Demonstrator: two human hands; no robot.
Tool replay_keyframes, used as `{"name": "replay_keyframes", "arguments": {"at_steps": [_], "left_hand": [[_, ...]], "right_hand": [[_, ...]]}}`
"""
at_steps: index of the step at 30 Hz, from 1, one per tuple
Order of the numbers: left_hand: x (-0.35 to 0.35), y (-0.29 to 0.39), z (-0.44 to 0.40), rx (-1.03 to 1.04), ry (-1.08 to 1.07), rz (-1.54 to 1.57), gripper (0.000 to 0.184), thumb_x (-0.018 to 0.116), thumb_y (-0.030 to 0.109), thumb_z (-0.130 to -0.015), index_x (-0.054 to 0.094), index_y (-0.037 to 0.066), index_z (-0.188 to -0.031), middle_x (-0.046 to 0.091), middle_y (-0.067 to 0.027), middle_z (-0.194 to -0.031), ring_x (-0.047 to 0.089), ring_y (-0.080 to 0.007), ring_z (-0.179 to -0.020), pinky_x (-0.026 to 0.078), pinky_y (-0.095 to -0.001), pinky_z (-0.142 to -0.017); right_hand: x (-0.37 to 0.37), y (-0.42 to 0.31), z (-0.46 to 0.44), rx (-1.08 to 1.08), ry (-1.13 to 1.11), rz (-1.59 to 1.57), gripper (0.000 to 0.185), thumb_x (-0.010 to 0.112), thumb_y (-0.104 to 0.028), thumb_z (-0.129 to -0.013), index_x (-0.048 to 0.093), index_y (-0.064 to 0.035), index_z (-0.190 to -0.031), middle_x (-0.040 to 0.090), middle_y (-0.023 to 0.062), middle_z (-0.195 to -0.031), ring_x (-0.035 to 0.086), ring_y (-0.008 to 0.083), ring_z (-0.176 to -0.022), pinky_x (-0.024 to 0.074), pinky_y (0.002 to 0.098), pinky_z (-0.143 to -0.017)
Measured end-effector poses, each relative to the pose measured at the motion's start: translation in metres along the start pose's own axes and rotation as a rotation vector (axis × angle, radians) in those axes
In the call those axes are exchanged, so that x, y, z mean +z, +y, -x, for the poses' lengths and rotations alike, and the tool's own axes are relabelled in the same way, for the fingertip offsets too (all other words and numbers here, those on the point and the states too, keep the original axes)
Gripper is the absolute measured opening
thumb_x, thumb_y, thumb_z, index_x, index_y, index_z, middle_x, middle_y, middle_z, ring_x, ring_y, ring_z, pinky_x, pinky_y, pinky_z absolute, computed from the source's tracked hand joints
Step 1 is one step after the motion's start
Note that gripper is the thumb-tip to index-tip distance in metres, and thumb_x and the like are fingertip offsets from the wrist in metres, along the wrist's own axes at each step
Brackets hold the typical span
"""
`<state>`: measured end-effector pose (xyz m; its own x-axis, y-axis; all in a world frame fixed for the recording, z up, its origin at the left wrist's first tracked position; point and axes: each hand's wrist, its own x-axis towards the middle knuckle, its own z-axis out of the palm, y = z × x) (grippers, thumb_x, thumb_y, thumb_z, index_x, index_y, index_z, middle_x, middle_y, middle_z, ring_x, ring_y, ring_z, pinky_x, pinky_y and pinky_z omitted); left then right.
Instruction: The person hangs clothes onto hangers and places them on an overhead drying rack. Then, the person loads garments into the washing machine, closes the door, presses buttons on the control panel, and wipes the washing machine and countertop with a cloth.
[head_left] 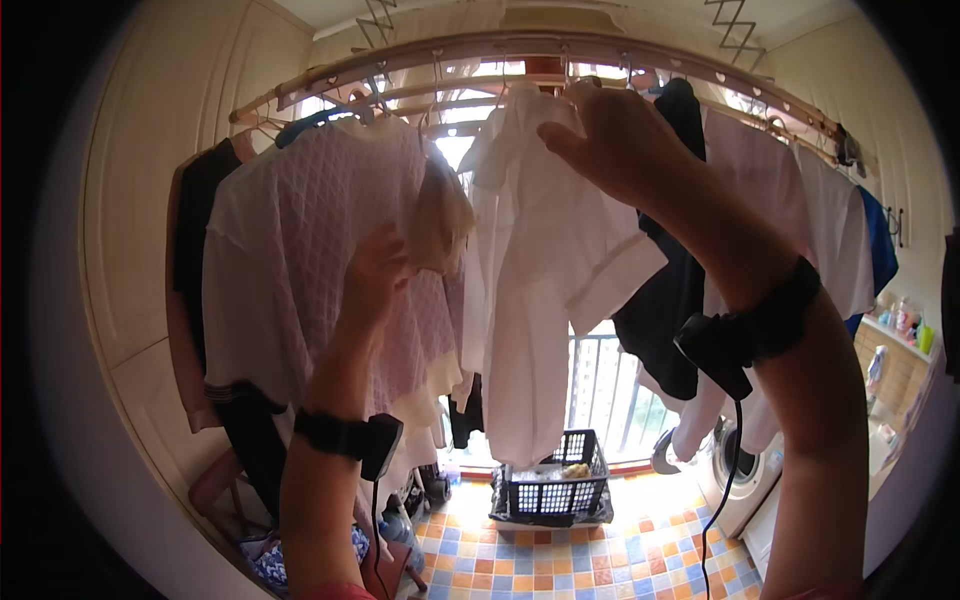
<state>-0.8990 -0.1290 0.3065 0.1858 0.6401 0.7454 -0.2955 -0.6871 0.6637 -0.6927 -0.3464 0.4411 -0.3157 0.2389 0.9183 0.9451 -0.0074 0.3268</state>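
A white garment (pixel 530 260) hangs in the middle from the wooden drying rack (pixel 560 45). My right hand (pixel 615 135) is raised at its top, near the hangers; its thumb is apart, but its other fingertips are hidden and whatever they hold cannot be made out. My left hand (pixel 378 270) is lower, in front of a pale pink diamond-patterned top (pixel 330 200), with its fingers curled; I cannot tell whether they hold anything. Just right of that hand hangs a small cream-coloured item (pixel 443 215). A black garment (pixel 665 320) hangs behind my right forearm.
Pale pink and white clothes (pixel 760 190) and a blue one (pixel 877 240) hang at the right. Below stand a black basket (pixel 560 495) on the tiled floor (pixel 600 560) and a washing machine (pixel 735 465). A chair (pixel 220 485) with patterned cloth is at lower left.
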Motion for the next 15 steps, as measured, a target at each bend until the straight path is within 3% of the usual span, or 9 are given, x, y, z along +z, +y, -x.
{"name": "replay_keyframes", "arguments": {"at_steps": [2,3,4,8,10,11,13,15], "left_hand": [[0.003,-0.004,0.002,-0.077,0.013,-0.028,0.053,0.056,0.015,-0.09,0.045,0.007,-0.141,0.055,-0.0113,-0.128,0.056,-0.019,-0.114,0.049,-0.0386,-0.093],[0.008,-0.009,0.001,-0.129,0.034,0.026,0.049,0.056,0.025,-0.093,0.047,0.01,-0.139,0.057,-0.0109,-0.123,0.058,-0.0212,-0.111,0.05,-0.0402,-0.091],[0.011,-0.013,0.002,-0.18,0.056,0.082,0.046,0.055,0.035,-0.097,0.049,0.014,-0.137,0.059,-0.0106,-0.118,0.059,-0.0233,-0.108,0.051,-0.0419,-0.088],[0.027,-0.012,0.0,-0.398,-0.198,0.423,0.039,0.053,0.035,-0.098,0.052,0.011,-0.128,0.062,-0.0126,-0.108,0.063,-0.0269,-0.099,0.054,-0.0422,-0.084],[0.043,-0.011,-0.007,-0.415,-0.265,0.718,0.027,0.056,0.026,-0.096,0.055,0.005,-0.114,0.064,-0.014,-0.096,0.065,-0.0243,-0.083,0.056,-0.0357,-0.072],[0.043,-0.023,-0.02,-0.42,-0.262,0.714,0.027,0.056,0.026,-0.096,0.055,0.005,-0.114,0.064,-0.014,-0.096,0.065,-0.0243,-0.083,0.056,-0.0357,-0.072],[0.037,-0.062,-0.049,-0.271,-0.104,0.755,0.016,0.058,0.012,-0.092,0.056,0.002,-0.104,0.061,-0.0125,-0.086,0.062,-0.0204,-0.072,0.053,-0.0289,-0.061],[0.035,-0.057,-0.046,-0.262,-0.089,0.705,0.015,0.058,0.008,-0.09,0.057,0.001,-0.103,0.06,-0.011,-0.084,0.06,-0.0185,-0.07,0.051,-0.0285,-0.058]], "right_hand": [[0.001,0.003,0.009,0.025,-0.021,-0.017,0.045,0.064,-0.035,-0.088,0.063,0.008,-0.101,0.068,0.0274,-0.091,0.068,0.0406,-0.09,0.0522,0.0461,-0.084],[0.002,0.006,0.012,0.039,-0.031,-0.024,0.045,0.066,-0.036,-0.088,0.065,0.009,-0.095,0.068,0.0272,-0.089,0.068,0.0412,-0.088,0.0532,0.0464,-0.084],[0.004,0.006,0.016,0.024,-0.014,-0.038,0.048,0.066,-0.036,-0.087,0.063,0.0096,-0.098,0.067,0.0283,-0.088,0.068,0.0417,-0.088,0.0529,0.0465,-0.082],[-0.003,-0.005,0.039,0.11,-0.044,-0.153,0.047,0.067,-0.036,-0.086,0.063,0.009,-0.099,0.067,0.0286,-0.087,0.068,0.0416,-0.087,0.0534,0.0455,-0.082],[-0.001,-0.003,0.047,0.138,-0.128,-0.247,0.059,0.065,-0.034,-0.09,0.049,0.008,-0.128,0.068,0.0261,-0.083,0.07,0.0359,-0.077,0.0535,0.0419,-0.077],[0.0,-0.003,0.053,0.141,-0.13,-0.252,0.059,0.065,-0.034,-0.09,0.049,0.008,-0.128,0.068,0.0261,-0.083,0.07,0.0359,-0.077,0.0535,0.0419,-0.077],[0.003,-0.001,0.068,0.066,-0.06,-0.309,0.062,0.066,-0.029,-0.089,0.043,0.0079,-0.134,0.067,0.0266,-0.083,0.07,0.0363,-0.078,0.053,0.0424,-0.077],[-0.001,-0.002,0.078,0.092,-0.086,-0.263,0.063,0.066,-0.027,-0.089,0.041,0.0069,-0.136,0.067,0.0266,-0.084,0.07,0.0366,-0.079,0.053,0.0421,-0.077]]}}
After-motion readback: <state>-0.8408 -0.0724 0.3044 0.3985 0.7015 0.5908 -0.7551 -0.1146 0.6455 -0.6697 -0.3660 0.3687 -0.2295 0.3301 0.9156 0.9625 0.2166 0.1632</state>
